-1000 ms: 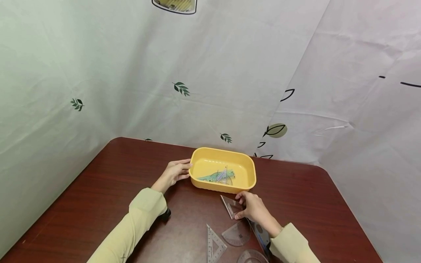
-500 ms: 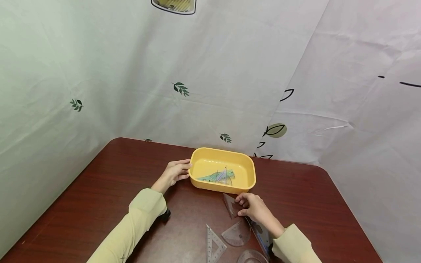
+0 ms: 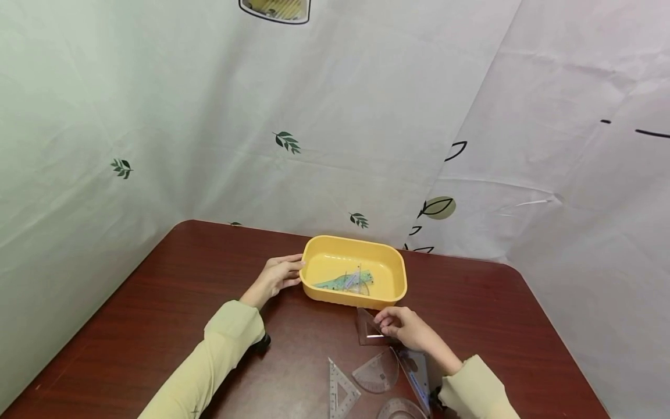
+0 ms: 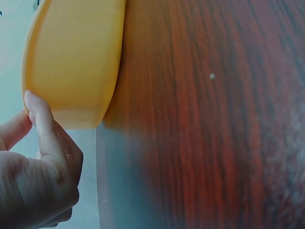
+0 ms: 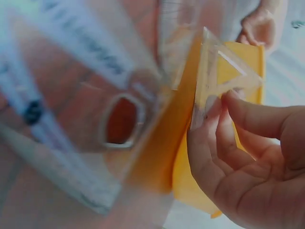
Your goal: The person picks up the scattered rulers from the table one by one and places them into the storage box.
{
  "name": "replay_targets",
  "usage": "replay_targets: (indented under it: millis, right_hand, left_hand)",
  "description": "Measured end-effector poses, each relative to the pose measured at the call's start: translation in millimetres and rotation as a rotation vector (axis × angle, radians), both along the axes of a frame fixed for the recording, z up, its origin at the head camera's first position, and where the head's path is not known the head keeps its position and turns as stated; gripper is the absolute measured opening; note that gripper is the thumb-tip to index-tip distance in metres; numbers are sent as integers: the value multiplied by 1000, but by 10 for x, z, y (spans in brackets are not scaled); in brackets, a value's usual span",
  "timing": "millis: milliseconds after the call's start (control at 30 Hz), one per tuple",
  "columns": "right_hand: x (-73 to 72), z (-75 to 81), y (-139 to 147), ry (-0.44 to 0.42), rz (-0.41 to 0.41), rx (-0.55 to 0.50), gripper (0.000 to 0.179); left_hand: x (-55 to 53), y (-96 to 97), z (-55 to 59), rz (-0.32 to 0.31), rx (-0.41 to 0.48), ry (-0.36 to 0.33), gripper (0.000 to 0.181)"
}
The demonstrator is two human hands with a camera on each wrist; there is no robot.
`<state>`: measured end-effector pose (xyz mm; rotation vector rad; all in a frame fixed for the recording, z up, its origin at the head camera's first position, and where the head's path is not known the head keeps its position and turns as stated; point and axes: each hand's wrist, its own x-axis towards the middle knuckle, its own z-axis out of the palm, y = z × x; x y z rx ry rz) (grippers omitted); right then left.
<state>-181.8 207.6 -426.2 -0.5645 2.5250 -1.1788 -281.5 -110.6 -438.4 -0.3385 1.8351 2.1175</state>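
Observation:
My right hand (image 3: pixel 408 329) pinches a small clear set square (image 3: pixel 369 330) between thumb and fingertips, just in front of a yellow plastic tub (image 3: pixel 401 291). In the right wrist view the set square (image 5: pixel 205 81) stands up from the fingertips, its triangular cutout showing. The tub holds a green ruler (image 3: pixel 335 282) and some clear pieces, one of them a protractor (image 3: pixel 360 287). At the tub's left end my left hand (image 3: pixel 274 279) grips the rim; the left wrist view shows a fingertip (image 4: pixel 32 98) on the outer wall.
On the table (image 3: pixel 199 302) near me lie a clear set square (image 3: pixel 337 393), a protractor (image 3: pixel 377 372) and another protractor (image 3: pixel 400 410). A larger clear measuring piece (image 3: pixel 416 375) lies below my right wrist. A white printed curtain (image 3: pixel 335 145) hangs behind.
The set square in my right hand has turned, its long side swinging round, and my right forearm has shifted slightly right. My left hand and the tub have stayed in place.

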Motion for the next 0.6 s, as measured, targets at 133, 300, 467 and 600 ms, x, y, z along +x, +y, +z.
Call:
replay_targets:
  millis: [133, 300, 467, 600]
  right_hand:
    - [-17, 85, 16, -93, 57, -74, 15]
    - [-35, 189, 17, -135, 96, -126, 29]
    - [-76, 306, 2, -144, 92, -148, 21]
    - [-151, 375, -24, -163, 62, -173, 23]
  left_hand:
    - [1, 2, -3, 7, -4, -3, 47]
    - [-2, -3, -10, 2, 1, -2, 48]
    - [0, -6, -9, -3, 4, -3, 49]
    - [-4, -5, -11, -1, 0, -8, 48]
